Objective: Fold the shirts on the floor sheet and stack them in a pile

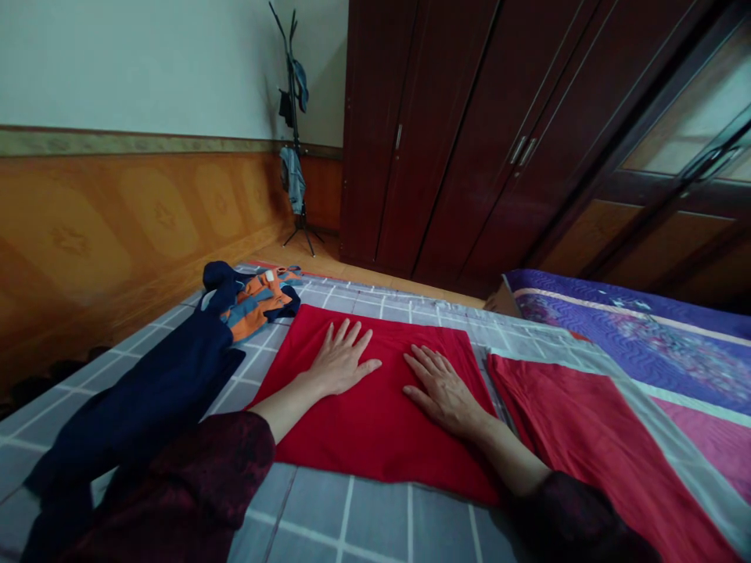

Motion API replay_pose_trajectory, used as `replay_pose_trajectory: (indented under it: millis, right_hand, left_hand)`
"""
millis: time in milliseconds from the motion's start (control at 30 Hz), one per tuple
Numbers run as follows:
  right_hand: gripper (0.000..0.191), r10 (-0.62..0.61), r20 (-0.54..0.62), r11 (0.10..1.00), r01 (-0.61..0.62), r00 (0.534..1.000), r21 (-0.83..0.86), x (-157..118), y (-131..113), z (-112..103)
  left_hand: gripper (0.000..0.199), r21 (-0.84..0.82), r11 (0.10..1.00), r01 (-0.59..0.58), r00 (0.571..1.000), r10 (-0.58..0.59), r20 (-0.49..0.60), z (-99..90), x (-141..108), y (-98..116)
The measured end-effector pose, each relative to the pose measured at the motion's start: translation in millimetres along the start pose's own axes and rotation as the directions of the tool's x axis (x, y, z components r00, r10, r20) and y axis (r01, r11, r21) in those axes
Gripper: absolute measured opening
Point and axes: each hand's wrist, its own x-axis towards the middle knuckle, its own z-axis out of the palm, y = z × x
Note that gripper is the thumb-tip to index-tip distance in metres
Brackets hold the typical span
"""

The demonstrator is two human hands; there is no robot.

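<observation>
Both hands lie spread, palms down, on a folded red cloth (375, 399). The left hand (341, 360) rests near its left edge, the right hand (443, 391) near its right. Around the cloth, a grey checked bedsheet (310, 500) carries a crumpled navy garment (141, 399) left and a flat red-and-grey fabric (587, 438) right.

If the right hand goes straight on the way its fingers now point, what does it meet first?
The right hand points across the red cloth it lies on, so it would probably meet the left hand first, near the index finger, though the exact line is hard to judge.
</observation>
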Motion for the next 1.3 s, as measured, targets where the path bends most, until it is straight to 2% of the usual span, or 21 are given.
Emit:
replay_pose_trajectory:
  millis: [67, 133, 233, 300, 333, 400, 467, 567, 633, 667, 733, 833, 933, 1000, 1067, 1167, 1233, 1300]
  right_hand:
    - [0.06, 0.005, -0.003, 1.0, -0.005, 1.0, 0.0, -0.2, -1.7, -1.5]
    - [0.059, 0.011, -0.003, 1.0, -0.011, 1.0, -0.003, 0.9, -3.4, -3.4]
    - [0.057, 0.029, 0.01, 0.999, -0.029, 1.0, -0.014, 3.2, -7.3, -7.4]
    - [0.055, 0.067, 0.035, 0.997, -0.066, 0.997, -0.025, 2.4, -14.8, -11.9]
    - [0.054, 0.102, 0.043, 0.994, -0.101, 0.994, -0.029, 1.0, -21.7, -15.1]
    - [0.056, 0.181, 0.033, 0.984, -0.18, 0.983, -0.017, -3.5, -44.1, -22.8]
    - [0.06, 0.205, -0.017, 0.978, -0.204, 0.979, 0.04, -7.8, -76.3, -29.8]
    - [0.066, 0.072, -0.075, 0.986, -0.06, 0.995, 0.157, -11.9, -124.8, -31.6]
    - [0.069, 0.027, -0.049, 0.982, -0.017, 0.998, 0.19, -16.2, -142.6, -25.3]
    - [0.072, 0.039, -0.023, 0.982, -0.034, 0.999, 0.185, -20.4, -145.1, -20.6]
    - [0.077, 0.114, 0.018, 0.984, -0.116, 0.993, 0.132, -35.0, -138.8, -11.1]
    - [0.082, 0.261, 0.043, 0.965, -0.262, 0.964, 0.006, -70.8, -115.2, -4.1]
    - [0.082, 0.379, 0.059, 0.924, -0.374, 0.923, -0.08, -105.3, -97.3, -9.9]
    - [0.082, 0.445, 0.064, 0.893, -0.436, 0.893, -0.113, -114.4, -95.6, -17.5]
    - [0.079, 0.47, 0.066, 0.879, -0.46, 0.88, -0.123, -109.0, -101.6, -23.8]
    - [0.069, 0.377, 0.08, 0.925, -0.371, 0.923, -0.079, -84.5, -111.3, -26.0]
    - [0.067, 0.293, 0.101, 0.956, -0.291, 0.951, -0.035, -70.3, -107.7, -23.3]
    - [0.07, 0.283, 0.118, 0.959, -0.282, 0.952, -0.022, -65.5, -94.0, -20.2]
  left_hand:
    - [0.076, -0.031, 0.999, -0.037, 0.999, 0.036, -0.02, -1.8, -7.9, 1.9]
    - [0.08, -0.081, 0.987, -0.139, 0.99, 0.139, -0.003, -8.1, -19.5, 9.5]
    - [0.094, -0.163, 0.928, -0.335, 0.926, 0.357, 0.126, -14.5, -34.5, 23.0]
    - [0.105, -0.183, 0.9, -0.396, 0.881, 0.429, 0.199, -12.6, -39.5, 27.8]
    - [0.11, -0.178, 0.896, -0.408, 0.872, 0.44, 0.215, -10.0, -40.3, 28.5]
    - [0.114, -0.151, 0.898, -0.414, 0.875, 0.438, 0.205, -3.1, -39.2, 27.2]
    - [0.111, -0.123, 0.886, -0.446, 0.867, 0.462, 0.187, 4.8, -36.3, 24.0]
    - [0.089, -0.084, 0.858, -0.506, 0.845, 0.513, 0.152, 16.4, -33.1, 19.7]
    - [0.079, -0.066, 0.862, -0.502, 0.85, 0.506, 0.145, 21.6, -33.3, 18.9]
    - [0.08, -0.063, 0.873, -0.483, 0.861, 0.487, 0.145, 22.6, -33.9, 19.1]
    - [0.092, -0.071, 0.888, -0.454, 0.876, 0.459, 0.15, 21.1, -35.7, 20.5]
    - [0.112, -0.109, 0.896, -0.429, 0.881, 0.442, 0.167, 11.3, -37.9, 23.5]
    - [0.118, -0.143, 0.896, -0.42, 0.874, 0.442, 0.204, 0.6, -38.3, 25.6]
    - [0.119, -0.159, 0.898, -0.411, 0.871, 0.438, 0.222, -2.6, -38.0, 26.0]
    - [0.118, -0.174, 0.896, -0.408, 0.871, 0.439, 0.219, -1.7, -37.6, 25.7]
    - [0.114, -0.181, 0.892, -0.414, 0.876, 0.445, 0.188, 4.2, -37.4, 24.1]
    - [0.112, -0.176, 0.886, -0.43, 0.875, 0.457, 0.162, 7.7, -37.6, 22.8]
    - [0.112, -0.169, 0.883, -0.437, 0.873, 0.462, 0.156, 8.3, -38.0, 22.0]
